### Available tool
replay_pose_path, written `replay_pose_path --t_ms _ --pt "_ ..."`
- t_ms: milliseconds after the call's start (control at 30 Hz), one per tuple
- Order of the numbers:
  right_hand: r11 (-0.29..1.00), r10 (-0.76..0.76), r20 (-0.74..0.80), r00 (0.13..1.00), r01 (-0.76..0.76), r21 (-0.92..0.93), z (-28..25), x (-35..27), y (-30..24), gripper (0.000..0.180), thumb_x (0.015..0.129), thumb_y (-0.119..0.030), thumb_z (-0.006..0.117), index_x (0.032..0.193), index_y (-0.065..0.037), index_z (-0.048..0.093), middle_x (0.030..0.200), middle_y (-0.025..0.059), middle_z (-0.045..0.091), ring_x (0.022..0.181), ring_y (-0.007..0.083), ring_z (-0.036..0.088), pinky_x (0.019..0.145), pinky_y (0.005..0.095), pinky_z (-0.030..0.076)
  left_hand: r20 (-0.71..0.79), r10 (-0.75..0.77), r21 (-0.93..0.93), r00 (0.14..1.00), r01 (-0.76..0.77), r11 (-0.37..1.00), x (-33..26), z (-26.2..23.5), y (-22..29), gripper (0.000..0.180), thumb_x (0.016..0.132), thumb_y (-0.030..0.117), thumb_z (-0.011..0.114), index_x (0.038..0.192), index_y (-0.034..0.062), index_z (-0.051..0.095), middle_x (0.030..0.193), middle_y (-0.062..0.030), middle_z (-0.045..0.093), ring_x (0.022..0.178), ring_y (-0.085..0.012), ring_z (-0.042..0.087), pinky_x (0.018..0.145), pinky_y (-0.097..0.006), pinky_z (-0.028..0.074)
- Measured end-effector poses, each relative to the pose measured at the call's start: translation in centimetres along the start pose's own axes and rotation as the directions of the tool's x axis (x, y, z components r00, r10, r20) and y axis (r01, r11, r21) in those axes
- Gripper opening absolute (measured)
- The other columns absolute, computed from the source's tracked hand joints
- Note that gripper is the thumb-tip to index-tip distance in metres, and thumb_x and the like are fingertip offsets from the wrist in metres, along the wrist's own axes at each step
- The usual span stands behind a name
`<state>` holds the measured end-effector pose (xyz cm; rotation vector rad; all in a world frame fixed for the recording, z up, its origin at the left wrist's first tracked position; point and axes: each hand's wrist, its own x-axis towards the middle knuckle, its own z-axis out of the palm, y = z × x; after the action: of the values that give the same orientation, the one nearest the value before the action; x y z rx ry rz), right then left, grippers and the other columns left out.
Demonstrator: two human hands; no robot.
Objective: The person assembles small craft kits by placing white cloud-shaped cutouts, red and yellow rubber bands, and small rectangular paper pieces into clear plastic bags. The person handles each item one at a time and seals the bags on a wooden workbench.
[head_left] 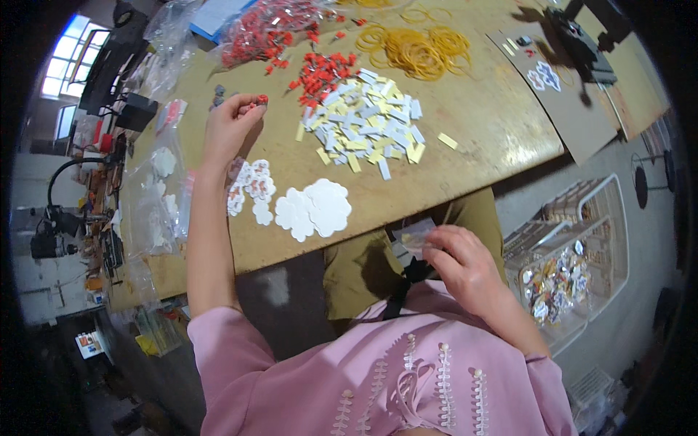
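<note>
My left hand (231, 125) is over the left part of the table, its thumb and fingertips pinched on a small red piece (262, 99). At the table's front edge, above my lap, my right hand (465, 260) grips a small clear plastic bag (416, 241) that has something pale yellow in it. A loose pile of small red pieces (323, 75) lies right of my left hand. Beside that pile is a heap of white and yellow strips (371, 116). Nearer me rest white scalloped cut-outs (320, 208) and smaller printed cut-outs (256, 182).
Yellow rubber bands (418, 51) and a clear bag of red pieces (258, 33) are at the back. Grey board (523, 80) lies at the right, under a dark stand. A plastic basket (614, 240) with filled packets (556, 287) stands low on my right.
</note>
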<state>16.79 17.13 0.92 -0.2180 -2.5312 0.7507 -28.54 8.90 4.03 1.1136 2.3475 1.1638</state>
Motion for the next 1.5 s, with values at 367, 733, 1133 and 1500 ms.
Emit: replay_pose_path --t_ms 367,733,1133,1500 --pt "0.991 -0.092 -0.006 0.996 0.092 0.100 0.1 2.0 -2.1 0.019 0.082 -0.008 0.069 0.098 0.002 0.066 0.123 0.0205 0.063 0.116 0.0396 0.064 0.098 0.0459 0.055 0.465 0.335 -0.315 0.819 -0.201 0.928 -19.5 8.2 12.5 0.031 0.086 0.002 0.081 0.116 0.0079 0.075 0.092 -0.0024 0.069 0.070 -0.0076 0.059 0.059 -0.023 0.048" --pt "0.989 -0.078 0.081 0.994 0.067 0.135 0.5 1.1 -2.0 0.019 0.083 -0.008 0.069 0.097 0.004 0.065 0.127 0.0227 0.060 0.120 0.0416 0.063 0.103 0.0483 0.054 0.258 0.462 -0.174 0.848 -0.430 0.886 -21.5 9.6 12.3 0.027 0.083 -0.002 0.079 0.109 0.0033 0.070 0.098 -0.0112 0.071 0.087 -0.0267 0.071 0.073 -0.034 0.058" --pt "0.998 -0.042 0.024 0.999 0.041 0.046 -0.7 0.5 -0.5 0.020 0.080 -0.010 0.067 0.097 0.000 0.066 0.115 0.0163 0.064 0.110 0.0352 0.065 0.094 0.0444 0.056 0.218 0.431 -0.021 0.876 -0.437 0.899 -18.2 8.6 13.6 0.012 0.085 0.001 0.077 0.096 0.0034 0.073 0.085 -0.0104 0.070 0.074 -0.0255 0.067 0.065 -0.035 0.053" --pt "0.993 0.104 0.011 0.994 -0.105 0.055 -1.7 -2.7 1.7 0.018 0.083 -0.012 0.066 0.098 -0.005 0.070 0.105 0.0104 0.067 0.104 0.0292 0.066 0.089 0.0406 0.053 0.144 0.490 0.102 0.860 -0.506 0.857 -0.9 15.0 14.2 0.019 0.091 0.010 0.072 0.108 0.0024 0.074 0.093 -0.0105 0.072 0.076 -0.0183 0.067 0.071 -0.031 0.054"
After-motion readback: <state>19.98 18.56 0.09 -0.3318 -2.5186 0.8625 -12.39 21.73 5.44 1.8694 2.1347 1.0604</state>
